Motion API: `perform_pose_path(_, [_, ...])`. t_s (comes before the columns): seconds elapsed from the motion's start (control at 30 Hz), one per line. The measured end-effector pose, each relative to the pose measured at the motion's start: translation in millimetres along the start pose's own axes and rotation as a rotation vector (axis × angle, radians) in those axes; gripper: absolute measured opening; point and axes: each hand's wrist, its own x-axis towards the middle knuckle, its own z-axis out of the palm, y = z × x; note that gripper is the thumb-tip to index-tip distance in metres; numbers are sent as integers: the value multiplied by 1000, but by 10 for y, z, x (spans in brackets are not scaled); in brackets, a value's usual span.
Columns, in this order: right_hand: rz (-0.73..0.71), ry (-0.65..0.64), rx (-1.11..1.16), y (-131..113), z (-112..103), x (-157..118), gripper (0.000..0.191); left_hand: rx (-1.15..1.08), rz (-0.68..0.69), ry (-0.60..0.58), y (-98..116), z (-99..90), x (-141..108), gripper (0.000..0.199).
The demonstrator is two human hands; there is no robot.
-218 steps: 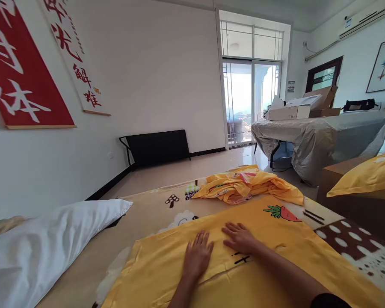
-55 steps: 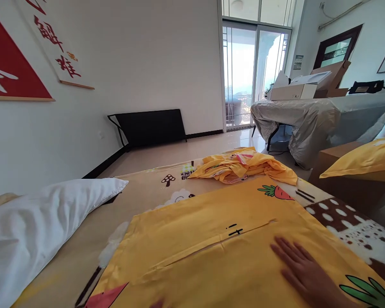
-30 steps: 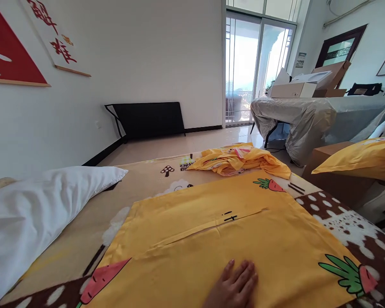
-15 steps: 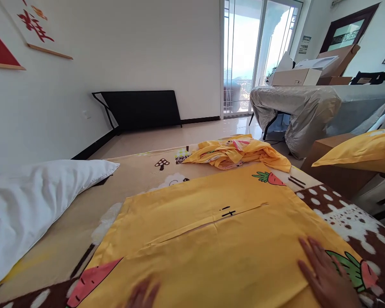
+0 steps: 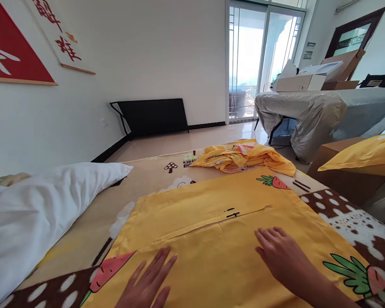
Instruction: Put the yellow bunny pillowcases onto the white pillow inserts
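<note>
A yellow pillowcase (image 5: 211,256) printed with carrots lies spread flat on the patterned blanket, with a long slit opening across its middle. My left hand (image 5: 149,278) rests on its near left part, fingers stretched out and a little spread. On the right half, my right hand (image 5: 276,248) lies palm down just below the slit, fingers extended. Neither hand holds anything. Beyond the far edge of the pillowcase sits a crumpled heap of yellow printed fabric (image 5: 244,156). A white pillow (image 5: 57,205) lies to the left, apart from my left hand.
The beige and brown blanket (image 5: 150,171) covers the surface beneath. At right, a yellow pillow (image 5: 365,156) sits beside a cardboard box (image 5: 330,164). A plastic-covered table (image 5: 301,105) bearing boxes stands behind. A black folded frame (image 5: 154,115) leans on the wall.
My right hand has moved left and inward, off the area beside the right carrot. My left hand has come further forward onto the pillowcase. The view has shifted slightly left and up.
</note>
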Motion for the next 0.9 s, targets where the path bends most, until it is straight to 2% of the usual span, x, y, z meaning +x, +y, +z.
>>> perform_pose_path(0.03, [-65, -71, 11, -161, -57, 194, 27, -116, 22, -213, 62, -8, 282, 53])
perform_pose_path(0.07, [-127, -136, 18, -295, -71, 373, 23, -231, 1, -367, 120, 21, 578, 50])
perform_pose_path(0.1, [-183, -187, 15, -402, -41, 531, 20, -333, -28, -485, 170, 91, 874, 50])
perform_pose_path(0.13, [-221, -210, 6, -482, 29, 664, 17, -401, -67, -551, 211, 198, 1154, 50])
perform_pose_path(0.2, [-255, -196, -25, -581, 253, 852, 15, -433, -132, -548, 265, 488, 1612, 49])
perform_pose_path(0.27, [-257, -104, -39, -622, 518, 943, 17, -411, -172, -515, 294, 793, 1883, 53])
perform_pose_path(0.33, [-227, 22, -6, -627, 754, 973, 19, -388, -173, -487, 303, 1034, 1977, 54])
perform_pose_path(0.43, [-174, 117, 103, -589, 977, 991, 18, -370, -122, -454, 274, 1232, 1931, 56])
perform_pose_path(0.53, [-150, 77, 116, -541, 1076, 1034, 22, -372, -67, -481, 208, 1280, 1870, 64])
perform_pose_path(0.67, [-163, -18, 82, -516, 1133, 1079, 32, -372, -21, -552, 143, 1248, 1888, 75])
perform_pose_path(0.8, [-154, -79, 36, -527, 1103, 1049, 52, -374, -22, -601, 125, 1228, 1928, 78])
perform_pose_path(0.9, [-145, -128, 36, -536, 1025, 1023, 57, -337, -73, -615, 127, 1243, 1939, 80])
